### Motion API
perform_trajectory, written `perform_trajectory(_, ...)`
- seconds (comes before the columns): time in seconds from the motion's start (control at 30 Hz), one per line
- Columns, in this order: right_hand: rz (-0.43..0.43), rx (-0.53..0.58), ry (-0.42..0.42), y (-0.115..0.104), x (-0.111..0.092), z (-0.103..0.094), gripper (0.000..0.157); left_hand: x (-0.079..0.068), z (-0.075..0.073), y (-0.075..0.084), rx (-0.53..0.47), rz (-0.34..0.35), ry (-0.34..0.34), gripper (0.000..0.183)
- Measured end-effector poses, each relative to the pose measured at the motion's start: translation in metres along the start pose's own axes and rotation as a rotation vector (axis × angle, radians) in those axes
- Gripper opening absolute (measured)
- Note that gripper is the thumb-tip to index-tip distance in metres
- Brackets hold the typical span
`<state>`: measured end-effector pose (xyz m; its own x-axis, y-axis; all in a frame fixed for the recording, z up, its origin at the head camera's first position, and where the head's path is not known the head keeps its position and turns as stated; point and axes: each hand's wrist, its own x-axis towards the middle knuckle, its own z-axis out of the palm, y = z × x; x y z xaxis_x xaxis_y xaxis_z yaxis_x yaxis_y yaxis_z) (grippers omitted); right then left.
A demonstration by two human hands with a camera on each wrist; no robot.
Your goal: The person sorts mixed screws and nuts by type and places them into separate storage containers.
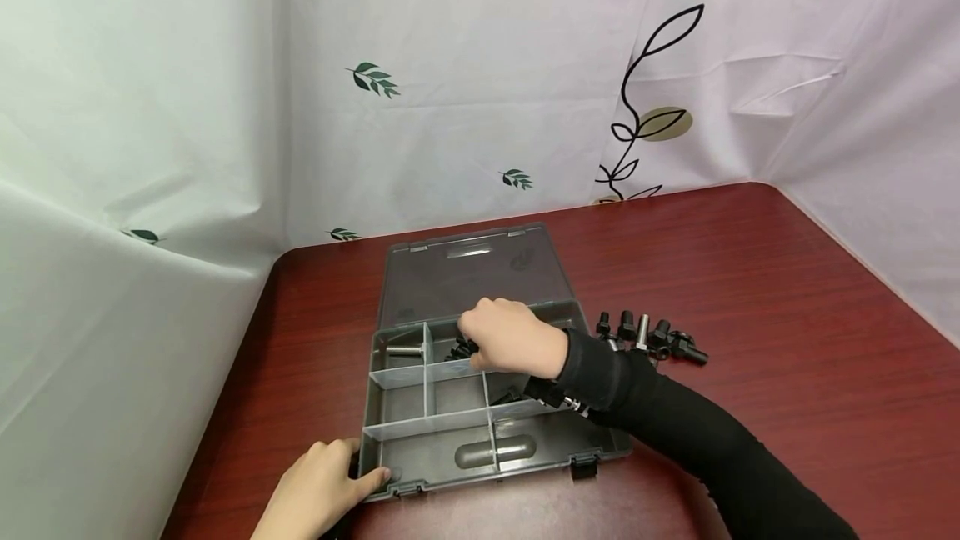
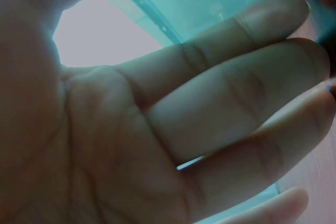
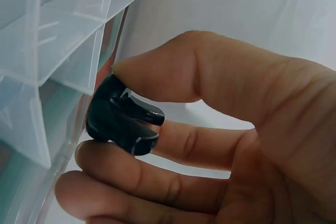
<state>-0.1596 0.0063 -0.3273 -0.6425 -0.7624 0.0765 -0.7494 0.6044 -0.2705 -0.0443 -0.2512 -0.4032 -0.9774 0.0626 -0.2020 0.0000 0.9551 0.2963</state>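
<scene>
A grey plastic compartment box [image 1: 442, 421] with clear dividers lies on the table, its lid [image 1: 465, 277] folded back. My left hand [image 1: 318, 482] grips the box's front left corner, thumb over the rim and fingers along the outer side. In the left wrist view its fingers [image 2: 210, 98] are fairly straight. Over the back compartments is my right hand [image 1: 513, 338]. It pinches a small black two-pronged clip [image 3: 113, 116] between thumb and fingers. Several black pieces [image 1: 461, 348] lie in the compartment below it, and a silver bolt [image 1: 405, 350] lies in the back left one.
Several loose black and silver bolts [image 1: 663, 338] lie on the red-brown table [image 1: 720, 273] right of the box, partly behind the right sleeve [image 1: 675, 407]. More black pieces [image 1: 510, 395] sit in a middle compartment. White patterned cloth [image 1: 465, 107] hangs behind and at both sides.
</scene>
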Motion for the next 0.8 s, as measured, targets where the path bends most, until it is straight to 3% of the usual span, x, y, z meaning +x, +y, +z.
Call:
perform_trajectory(0.33, -0.020, -0.009, -0.039, -0.014, 0.012, 0.008, 0.042, 0.000, 0.000, 0.000, -0.020, -0.007, -0.009, 0.032)
perform_trajectory(0.57, -0.021, -0.024, -0.066, -0.022, 0.014, 0.010, 0.029, 0.000, 0.000, -0.001, -0.018, -0.002, 0.002, 0.032)
perform_trajectory(0.8, -0.020, -0.015, -0.054, -0.022, 0.015, 0.010, 0.030, -0.001, 0.000, 0.000, -0.019, -0.005, 0.000, 0.032)
